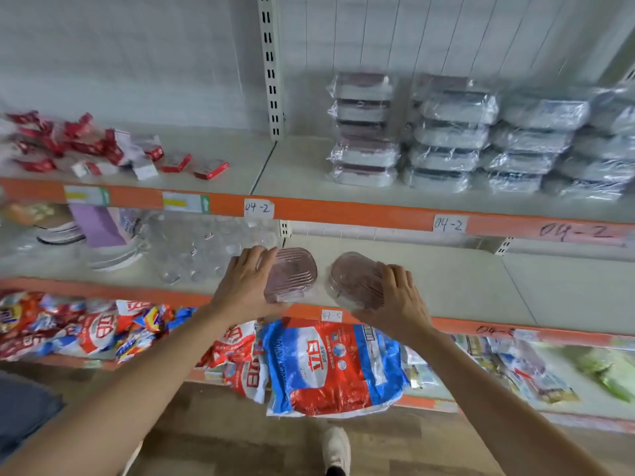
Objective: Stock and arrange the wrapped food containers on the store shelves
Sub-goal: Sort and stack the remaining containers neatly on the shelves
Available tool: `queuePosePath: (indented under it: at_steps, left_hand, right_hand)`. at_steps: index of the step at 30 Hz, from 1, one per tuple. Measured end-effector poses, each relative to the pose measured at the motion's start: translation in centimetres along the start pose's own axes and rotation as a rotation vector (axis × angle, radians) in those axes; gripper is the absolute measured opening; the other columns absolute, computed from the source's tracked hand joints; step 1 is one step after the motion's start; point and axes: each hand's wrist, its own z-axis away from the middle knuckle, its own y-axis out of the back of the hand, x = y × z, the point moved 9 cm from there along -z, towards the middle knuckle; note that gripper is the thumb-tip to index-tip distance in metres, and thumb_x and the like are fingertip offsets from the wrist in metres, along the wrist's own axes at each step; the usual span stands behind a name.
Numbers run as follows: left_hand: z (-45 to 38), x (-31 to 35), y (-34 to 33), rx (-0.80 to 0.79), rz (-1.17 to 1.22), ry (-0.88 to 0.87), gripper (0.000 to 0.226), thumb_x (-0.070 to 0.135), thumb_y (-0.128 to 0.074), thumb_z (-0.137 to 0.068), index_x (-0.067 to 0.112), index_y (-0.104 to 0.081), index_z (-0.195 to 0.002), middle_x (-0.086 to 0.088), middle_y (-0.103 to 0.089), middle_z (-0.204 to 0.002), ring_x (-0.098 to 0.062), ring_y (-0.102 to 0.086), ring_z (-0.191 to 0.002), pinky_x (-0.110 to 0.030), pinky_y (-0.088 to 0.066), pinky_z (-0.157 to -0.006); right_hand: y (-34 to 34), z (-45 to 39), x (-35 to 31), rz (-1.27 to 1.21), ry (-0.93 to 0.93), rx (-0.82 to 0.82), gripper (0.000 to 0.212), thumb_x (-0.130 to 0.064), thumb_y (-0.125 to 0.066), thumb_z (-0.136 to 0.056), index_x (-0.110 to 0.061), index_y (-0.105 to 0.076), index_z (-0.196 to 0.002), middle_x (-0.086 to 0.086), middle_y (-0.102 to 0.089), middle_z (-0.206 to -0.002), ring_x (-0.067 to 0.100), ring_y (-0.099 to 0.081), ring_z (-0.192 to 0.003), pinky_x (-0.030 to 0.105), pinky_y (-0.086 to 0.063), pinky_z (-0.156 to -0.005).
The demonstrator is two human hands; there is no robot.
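Note:
Two wrapped pink oval containers lie side by side at the front of the middle shelf (446, 286). My left hand (245, 281) grips the left container (293, 274) from its left side, thumb under the near edge. My right hand (398, 300) holds the right container (355, 280) from its right side, fingers curled over the top. On the upper shelf (295, 176) stand several stacks of wrapped containers: pink-and-white ones (364, 132) and grey-white ones (453, 135), with bluish ones (536, 146) further right.
Red boxes (86, 146) lie scattered on the upper shelf's left. Clear glassware (202, 252) and plates (113, 255) fill the middle shelf left of my hands. Detergent bags (326, 365) hang over the bottom shelf. A steel upright (271, 67) divides the bays. My shoe (336, 448) is on the floor.

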Motion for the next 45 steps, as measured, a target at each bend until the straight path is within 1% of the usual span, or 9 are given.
queuePosePath:
  at_steps: [8, 13, 19, 22, 26, 32, 37, 41, 45]
  left_hand:
    - [-5.2, -0.5, 10.5, 0.216, 0.030, -0.022, 0.102, 0.058, -0.076, -0.061, 0.005, -0.038, -0.139, -0.013, -0.043, -0.126, -0.032, -0.042, -0.116, -0.042, -0.036, -0.097]
    - [-11.1, -1.5, 10.4, 0.066, 0.077, 0.115, 0.103, 0.063, -0.071, -0.065, 0.014, -0.026, -0.143, -0.009, -0.034, -0.130, -0.028, -0.032, -0.123, -0.041, -0.029, -0.102]
    - [-15.4, -2.8, 8.9, -0.046, 0.108, 0.168, 0.065, 0.043, -0.068, -0.080, 0.019, -0.043, -0.136, -0.010, -0.034, -0.130, -0.028, -0.029, -0.128, -0.041, -0.029, -0.105]
    - [-16.2, -3.4, 8.7, -0.055, 0.052, 0.195, 0.057, 0.031, -0.063, -0.085, 0.020, -0.041, -0.137, -0.010, -0.034, -0.132, -0.028, -0.030, -0.127, -0.041, -0.032, -0.105]
    - [-16.3, -3.8, 8.3, -0.062, 0.019, 0.211, 0.051, 0.024, -0.060, -0.086, 0.017, -0.043, -0.134, -0.010, -0.036, -0.131, -0.027, -0.034, -0.124, -0.038, -0.035, -0.101]
    - [-17.2, -3.5, 8.2, -0.087, 0.075, 0.134, 0.045, 0.028, -0.062, -0.085, 0.010, -0.047, -0.123, -0.008, -0.041, -0.128, -0.025, -0.039, -0.121, -0.037, -0.038, -0.098]
    - [-17.2, -3.8, 8.2, -0.123, 0.093, 0.092, 0.045, 0.029, -0.063, -0.086, 0.009, -0.047, -0.123, -0.007, -0.043, -0.125, -0.024, -0.040, -0.117, -0.038, -0.041, -0.094]
    - [-17.2, -4.3, 8.1, -0.149, 0.109, 0.050, 0.050, 0.023, -0.063, -0.085, 0.012, -0.045, -0.130, -0.004, -0.042, -0.128, -0.021, -0.039, -0.119, -0.036, -0.042, -0.095]
    - [-17.1, -4.8, 8.0, -0.138, 0.128, 0.013, 0.051, 0.017, -0.063, -0.084, 0.014, -0.046, -0.132, -0.003, -0.041, -0.129, -0.021, -0.038, -0.123, -0.035, -0.041, -0.097]
  right_hand:
    - [10.7, -5.9, -2.4, 0.015, 0.052, 0.151, 0.092, -0.048, -0.077, -0.062, -0.012, -0.036, -0.136, 0.005, -0.041, -0.124, 0.024, -0.037, -0.115, 0.034, -0.036, -0.097]
    - [11.6, -10.7, -0.1, 0.078, -0.033, 0.025, 0.090, -0.055, -0.075, -0.065, -0.013, -0.034, -0.134, 0.007, -0.039, -0.128, 0.024, -0.033, -0.118, 0.034, -0.034, -0.098]
    - [9.9, -14.6, 0.9, 0.051, 0.006, -0.199, 0.092, -0.060, -0.073, -0.066, -0.016, -0.036, -0.137, 0.007, -0.035, -0.134, 0.025, -0.032, -0.126, 0.036, -0.033, -0.104]
    - [9.4, -15.8, 0.6, 0.053, 0.059, -0.265, 0.079, -0.059, -0.068, -0.073, -0.014, -0.042, -0.132, 0.008, -0.037, -0.129, 0.024, -0.034, -0.125, 0.034, -0.030, -0.106]
    - [9.5, -16.7, -0.3, 0.017, 0.116, -0.306, 0.050, -0.046, -0.063, -0.084, -0.009, -0.052, -0.116, 0.005, -0.041, -0.114, 0.021, -0.044, -0.108, 0.026, -0.035, -0.091]
    - [10.0, -17.1, -3.8, 0.253, 0.206, -0.256, 0.061, -0.067, -0.049, -0.080, -0.040, -0.042, -0.135, 0.003, -0.039, -0.126, 0.025, -0.051, -0.114, 0.035, -0.043, -0.093]
    - [8.5, -18.0, -7.0, 0.387, 0.323, -0.435, 0.041, -0.042, -0.041, -0.097, -0.015, -0.048, -0.128, 0.011, -0.046, -0.115, 0.035, -0.049, -0.114, 0.042, -0.041, -0.094]
    - [8.4, -18.7, -7.4, 0.499, 0.356, -0.506, 0.056, -0.020, -0.042, -0.097, -0.039, -0.022, -0.146, 0.009, -0.036, -0.128, 0.030, -0.051, -0.110, 0.032, -0.041, -0.080]
    - [7.5, -18.5, -7.2, 0.678, 0.425, -0.616, 0.075, -0.016, -0.044, -0.097, -0.057, 0.000, -0.141, 0.001, -0.014, -0.146, 0.029, -0.048, -0.112, 0.035, -0.045, -0.089]
